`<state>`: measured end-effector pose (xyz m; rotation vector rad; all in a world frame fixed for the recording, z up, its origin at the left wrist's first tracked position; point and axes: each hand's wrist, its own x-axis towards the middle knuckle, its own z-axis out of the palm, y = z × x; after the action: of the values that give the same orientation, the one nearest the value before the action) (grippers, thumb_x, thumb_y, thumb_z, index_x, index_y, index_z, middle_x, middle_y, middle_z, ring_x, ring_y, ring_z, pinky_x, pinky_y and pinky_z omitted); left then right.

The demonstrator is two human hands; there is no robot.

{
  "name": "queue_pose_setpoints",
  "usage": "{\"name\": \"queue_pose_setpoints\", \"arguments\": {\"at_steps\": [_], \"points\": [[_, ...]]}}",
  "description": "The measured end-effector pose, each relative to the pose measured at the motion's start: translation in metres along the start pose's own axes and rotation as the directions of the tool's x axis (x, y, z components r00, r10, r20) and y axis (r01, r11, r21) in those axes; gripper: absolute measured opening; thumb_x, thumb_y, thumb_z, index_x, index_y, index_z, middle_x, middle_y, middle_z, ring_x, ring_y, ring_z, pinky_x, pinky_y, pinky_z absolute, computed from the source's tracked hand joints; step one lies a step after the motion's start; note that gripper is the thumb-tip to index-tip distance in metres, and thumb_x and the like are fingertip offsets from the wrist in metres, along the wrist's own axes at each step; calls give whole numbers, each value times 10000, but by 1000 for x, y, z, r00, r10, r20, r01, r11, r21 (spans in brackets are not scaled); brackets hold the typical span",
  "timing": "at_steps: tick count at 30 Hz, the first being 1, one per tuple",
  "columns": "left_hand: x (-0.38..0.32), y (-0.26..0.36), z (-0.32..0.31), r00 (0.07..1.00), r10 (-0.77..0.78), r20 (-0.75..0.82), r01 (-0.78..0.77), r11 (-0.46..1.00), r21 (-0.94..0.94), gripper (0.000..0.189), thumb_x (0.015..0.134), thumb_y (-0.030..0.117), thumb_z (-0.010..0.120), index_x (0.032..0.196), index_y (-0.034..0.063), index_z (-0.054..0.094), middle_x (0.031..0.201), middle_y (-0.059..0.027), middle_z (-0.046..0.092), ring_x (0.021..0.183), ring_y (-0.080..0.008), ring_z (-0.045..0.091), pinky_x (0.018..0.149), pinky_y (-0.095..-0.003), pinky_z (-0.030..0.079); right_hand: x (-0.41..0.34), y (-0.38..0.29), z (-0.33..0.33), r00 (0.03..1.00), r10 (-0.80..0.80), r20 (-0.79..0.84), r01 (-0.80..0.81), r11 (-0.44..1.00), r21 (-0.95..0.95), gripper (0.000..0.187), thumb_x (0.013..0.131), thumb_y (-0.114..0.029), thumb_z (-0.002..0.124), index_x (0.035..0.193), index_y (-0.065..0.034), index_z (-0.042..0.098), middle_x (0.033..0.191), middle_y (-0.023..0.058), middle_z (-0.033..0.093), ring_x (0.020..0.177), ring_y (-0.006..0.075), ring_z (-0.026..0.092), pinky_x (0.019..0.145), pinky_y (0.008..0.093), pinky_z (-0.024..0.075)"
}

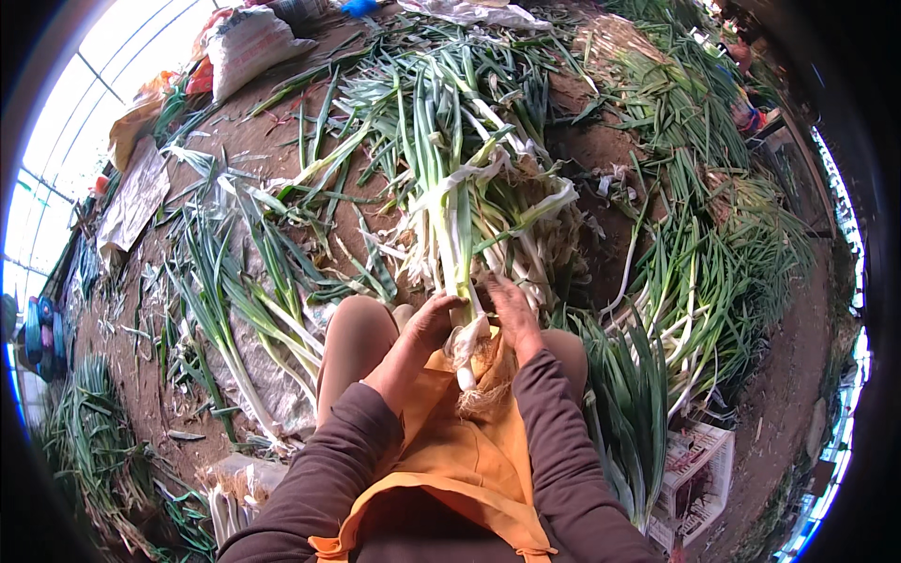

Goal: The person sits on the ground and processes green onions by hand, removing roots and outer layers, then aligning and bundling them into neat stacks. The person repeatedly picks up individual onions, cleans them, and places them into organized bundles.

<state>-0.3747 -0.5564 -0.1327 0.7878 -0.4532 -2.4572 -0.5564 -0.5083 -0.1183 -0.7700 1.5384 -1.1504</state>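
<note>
A leek or large green onion (464, 376) lies over my lap between my hands, its white shank and stringy roots (482, 401) towards me and its green leaves pointing away. My left hand (422, 331) grips it from the left, thumb across the stalk. On the other side, my right hand (515, 317) is close against the stalk; its fingertips are partly hidden, so I cannot tell whether they pinch anything. Loose pale outer skin (468, 338) hangs around the shank. An orange apron (450, 450) covers my lap. Just beyond my knees lies a big heap of similar stalks (521, 260).
More stalks lie on a plastic sheet (250, 366) at left. Green bundles (704, 281) line the right side, near a white plastic crate (704, 478). Leaf scraps litter the soil floor (274, 151). A full white sack (250, 53) stands at far left. Another person (746, 105) is at upper right.
</note>
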Motion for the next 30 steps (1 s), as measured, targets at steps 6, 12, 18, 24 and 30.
{"name": "queue_pose_setpoints", "arguments": {"at_steps": [6, 12, 18, 24, 30], "points": [[-31, -21, -6, 1000, -22, 8, 20, 977, 213, 381, 863, 55, 693, 1218, 47, 555, 1042, -65, 645, 935, -189, 635, 820, -352, 531, -8, 40, 32, 985, 102, 141, -115, 990, 83, 369, 835, -98, 670, 1182, 27, 648, 1007, 47, 689, 850, 125, 609, 754, 246, 482], [-49, -27, -15, 972, -34, -232, 85, 973, 215, 290, 873, 37, 658, 1157, 33, 599, 944, -91, 690, 799, -197, 676, 700, -341, 561, -10, 17, 4, 960, 120, -252, -140, 988, -62, 265, 881, 3, 462, 1066, 13, 651, 871, 99, 697, 710, 171, 666, 645, 299, 546], [-51, -21, -10, 991, 17, -133, 10, 980, 199, 300, 891, 199, 668, 1159, 88, 592, 1008, -73, 667, 823, -176, 651, 670, -334, 546, -99, -12, 38, 969, -4, 248, 130, 859, -495, 742, 913, -281, 668, 1506, -43, 293, 1530, 222, 332, 1417, 320, 337, 1116, 411, 398], [-29, -35, -23, 999, -11, 44, 24, 953, -302, 368, 973, 358, 555, 1216, 84, 588, 1088, -140, 664, 868, -294, 679, 799, -431, 564, -130, 8, 42, 990, 78, 116, -107, 957, 270, 425, 873, -28, 619, 1294, -11, 564, 982, 51, 667, 791, 85, 626, 684, 222, 528], [-15, -31, -21, 971, 105, -214, -85, 991, 98, 513, 815, 84, 694, 1283, 51, 487, 1072, -144, 618, 910, -264, 638, 756, -421, 553, -147, -9, 27, 951, -156, 267, 228, 937, -264, 141, 905, 12, 559, 1012, 47, 643, 907, 88, 698, 886, 145, 652, 778, 275, 513]]}}
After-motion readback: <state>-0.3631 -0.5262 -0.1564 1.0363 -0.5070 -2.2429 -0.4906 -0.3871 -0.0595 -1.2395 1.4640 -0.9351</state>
